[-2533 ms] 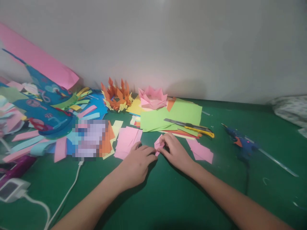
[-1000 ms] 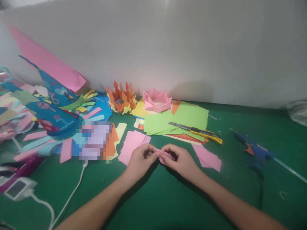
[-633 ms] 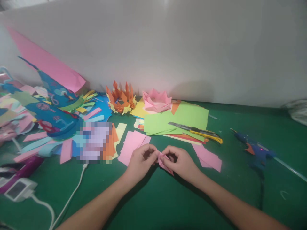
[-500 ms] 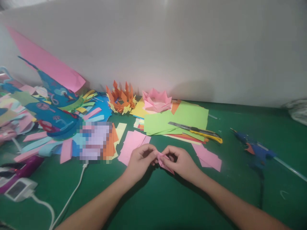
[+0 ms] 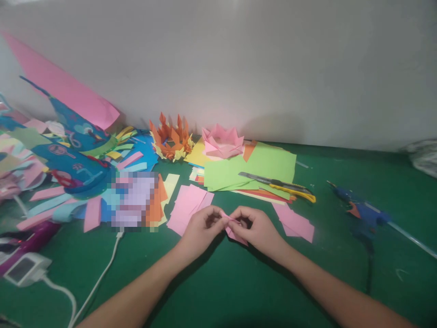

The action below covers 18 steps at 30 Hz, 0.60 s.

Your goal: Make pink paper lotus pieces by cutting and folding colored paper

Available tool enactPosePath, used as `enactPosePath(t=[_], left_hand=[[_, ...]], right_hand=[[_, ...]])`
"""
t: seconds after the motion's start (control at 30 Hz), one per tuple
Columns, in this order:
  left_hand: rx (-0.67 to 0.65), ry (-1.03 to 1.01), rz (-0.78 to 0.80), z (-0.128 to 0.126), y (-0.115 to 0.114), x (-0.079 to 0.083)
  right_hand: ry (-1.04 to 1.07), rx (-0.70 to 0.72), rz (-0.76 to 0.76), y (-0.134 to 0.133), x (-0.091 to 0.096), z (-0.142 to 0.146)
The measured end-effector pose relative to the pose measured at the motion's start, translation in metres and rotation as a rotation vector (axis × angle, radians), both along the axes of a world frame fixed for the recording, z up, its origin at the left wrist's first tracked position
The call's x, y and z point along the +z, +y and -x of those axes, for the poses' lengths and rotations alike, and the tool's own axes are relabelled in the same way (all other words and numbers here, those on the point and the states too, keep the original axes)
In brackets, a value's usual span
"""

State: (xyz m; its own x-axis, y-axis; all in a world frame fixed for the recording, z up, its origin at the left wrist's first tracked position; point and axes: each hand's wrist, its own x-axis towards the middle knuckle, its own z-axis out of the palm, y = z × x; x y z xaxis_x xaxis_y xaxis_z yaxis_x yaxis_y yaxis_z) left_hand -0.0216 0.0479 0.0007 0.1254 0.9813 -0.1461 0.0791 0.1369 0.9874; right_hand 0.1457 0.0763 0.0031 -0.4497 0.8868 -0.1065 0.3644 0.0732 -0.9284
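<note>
My left hand (image 5: 201, 228) and my right hand (image 5: 256, 228) meet just above the green table (image 5: 221, 287). Both pinch one small folded pink paper piece (image 5: 233, 231) between their fingertips. A stack of pink paper rectangles (image 5: 189, 202) lies just beyond my left hand. A few more pink rectangles (image 5: 295, 223) lie to the right of my right hand. Part of the folded piece is hidden inside my fingers.
Green sheets (image 5: 252, 171) carry a yellow utility knife (image 5: 283, 186). A pink paper crown (image 5: 222, 141) and an orange one (image 5: 170, 136) stand by the wall. A blue glue gun (image 5: 358, 209) lies right. Coloured paper clutter (image 5: 68, 159), a white cable (image 5: 99, 280) and a charger (image 5: 23, 269) fill the left.
Earlier both hands pressed the pink piece flat on the table; now they hold it lifted and pinched between the fingertips, turning it slightly. The view has shifted a little.
</note>
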Motion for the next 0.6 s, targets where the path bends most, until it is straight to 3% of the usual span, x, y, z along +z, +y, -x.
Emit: enactPosePath(t=[0.23, 0.3, 0.37, 0.47, 0.53, 0.6], left_hand=[[0.019, -0.148, 0.126, 0.002, 0.003, 0.002], [0.013, -0.093, 0.109, 0.003, 0.002, 0.000], [0.006, 0.121, -0.031, 0.006, 0.002, -0.002], [0.007, 0.593, -0.421, 0.013, 0.000, -0.002], [-0.008, 0.754, -0.640, 0.017, 0.000, 0.000], [-0.120, 0.803, -0.791, 0.019, -0.001, 0.002]], right_hand=[[-0.017, 0.027, -0.069, 0.001, -0.001, -0.002], [-0.055, 0.043, -0.114, 0.003, -0.001, -0.005], [-0.112, 0.064, -0.188, 0.005, -0.001, -0.008], [-0.217, 0.098, -0.320, 0.008, -0.003, -0.013], [-0.246, 0.121, -0.395, 0.010, -0.005, -0.015], [-0.248, 0.139, -0.461, 0.012, -0.008, -0.016]])
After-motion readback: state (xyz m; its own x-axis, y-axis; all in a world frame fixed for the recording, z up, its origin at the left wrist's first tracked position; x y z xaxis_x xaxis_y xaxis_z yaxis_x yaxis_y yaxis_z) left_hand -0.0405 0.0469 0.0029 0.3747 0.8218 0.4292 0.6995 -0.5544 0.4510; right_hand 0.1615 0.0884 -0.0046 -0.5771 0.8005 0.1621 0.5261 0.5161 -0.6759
